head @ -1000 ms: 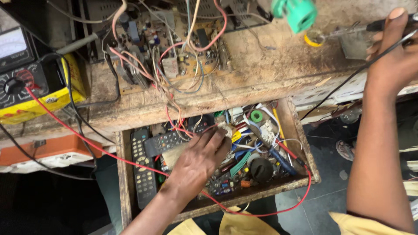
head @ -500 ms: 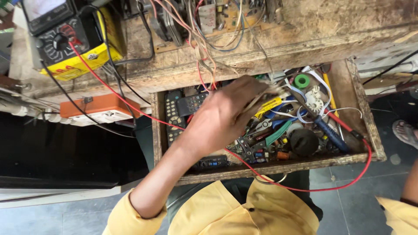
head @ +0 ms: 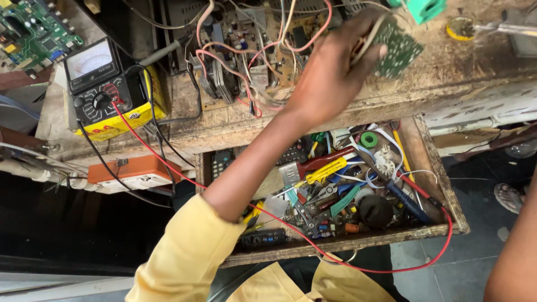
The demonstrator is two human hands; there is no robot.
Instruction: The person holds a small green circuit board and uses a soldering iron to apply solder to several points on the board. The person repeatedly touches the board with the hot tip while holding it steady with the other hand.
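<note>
The left hand (head: 330, 72) grips a small green board (head: 398, 51) above the bench (head: 447, 67), its fingers covering the board's near edge, while only the right forearm shows, its hand cut off.

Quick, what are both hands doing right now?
Left hand: closed, holding a small green circuit board above the workbench.
Right hand: out of view; only the forearm shows.

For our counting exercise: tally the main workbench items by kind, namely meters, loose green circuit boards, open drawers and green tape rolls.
Analog meter: 1
Green circuit boards: 2, one in the left hand at, one at the bench corner
Open drawer: 1
Green tape roll: 1
Total: 5
</note>
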